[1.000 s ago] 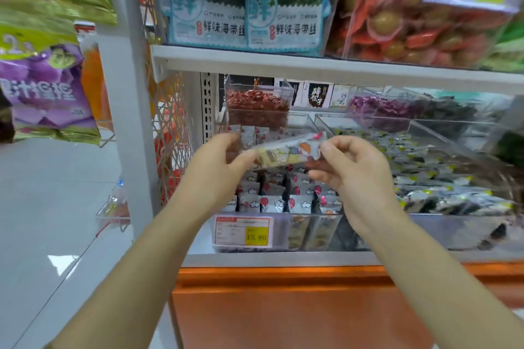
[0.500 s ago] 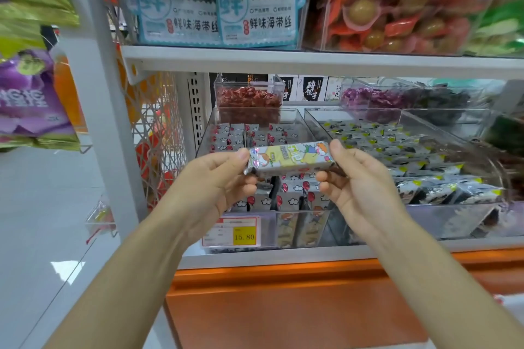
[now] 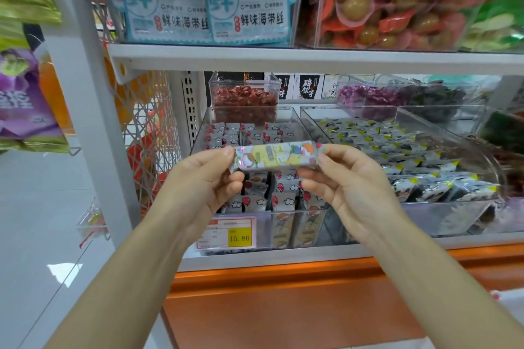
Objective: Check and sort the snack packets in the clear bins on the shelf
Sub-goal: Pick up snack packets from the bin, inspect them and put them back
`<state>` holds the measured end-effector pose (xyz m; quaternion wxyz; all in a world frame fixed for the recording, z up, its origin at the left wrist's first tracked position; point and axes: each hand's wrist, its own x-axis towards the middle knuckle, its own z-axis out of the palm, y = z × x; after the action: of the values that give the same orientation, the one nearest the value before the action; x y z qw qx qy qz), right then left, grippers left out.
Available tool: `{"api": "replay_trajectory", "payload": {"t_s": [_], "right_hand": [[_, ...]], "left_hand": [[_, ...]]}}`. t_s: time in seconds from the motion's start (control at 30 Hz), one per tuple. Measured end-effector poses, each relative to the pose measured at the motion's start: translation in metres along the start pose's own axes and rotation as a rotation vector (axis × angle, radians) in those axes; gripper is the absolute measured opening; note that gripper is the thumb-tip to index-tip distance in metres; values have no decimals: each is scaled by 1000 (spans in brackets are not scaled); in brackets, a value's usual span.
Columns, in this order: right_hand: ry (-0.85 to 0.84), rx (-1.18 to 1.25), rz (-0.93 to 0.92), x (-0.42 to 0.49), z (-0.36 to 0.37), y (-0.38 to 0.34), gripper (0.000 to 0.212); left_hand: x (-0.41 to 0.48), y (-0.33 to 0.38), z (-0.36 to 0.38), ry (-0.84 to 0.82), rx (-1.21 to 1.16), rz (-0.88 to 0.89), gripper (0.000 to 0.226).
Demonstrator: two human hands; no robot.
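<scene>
A long snack packet (image 3: 276, 156), silver with a yellow cartoon print, is held level between my hands in front of the shelf. My left hand (image 3: 204, 187) pinches its left end and my right hand (image 3: 348, 187) pinches its right end. Behind and below it stands a clear bin (image 3: 255, 225) filled with rows of small silver packets marked with red dots and clouds. To its right, a wider clear bin (image 3: 442, 215) holds several grey packets with yellow-green corners.
A small clear tub of red snacks (image 3: 243, 99) sits at the back. A price tag reading 15.80 (image 3: 226, 234) hangs on the left bin's front. The upper shelf (image 3: 312, 58) carries blue seaweed packs and red egg packets. An orange base (image 3: 283, 306) lies below.
The packet has turned from tilted to level, its printed face now toward me. Both hands dropped slightly and stayed on its ends.
</scene>
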<state>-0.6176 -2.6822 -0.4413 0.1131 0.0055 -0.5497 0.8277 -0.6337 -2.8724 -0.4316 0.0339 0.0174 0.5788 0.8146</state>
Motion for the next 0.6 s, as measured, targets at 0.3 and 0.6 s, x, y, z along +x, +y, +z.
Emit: {"api": "replay_trajectory", "payload": {"t_s": [0.3,0.6], "right_hand": [[-3,-188,-63,1,-3,2,7],[-66,-363,-152,0,-3,3,22]], "left_hand": [[1,0,-3,-130,32,88,23],[0,-1,-6,-96,341,271,35]]}}
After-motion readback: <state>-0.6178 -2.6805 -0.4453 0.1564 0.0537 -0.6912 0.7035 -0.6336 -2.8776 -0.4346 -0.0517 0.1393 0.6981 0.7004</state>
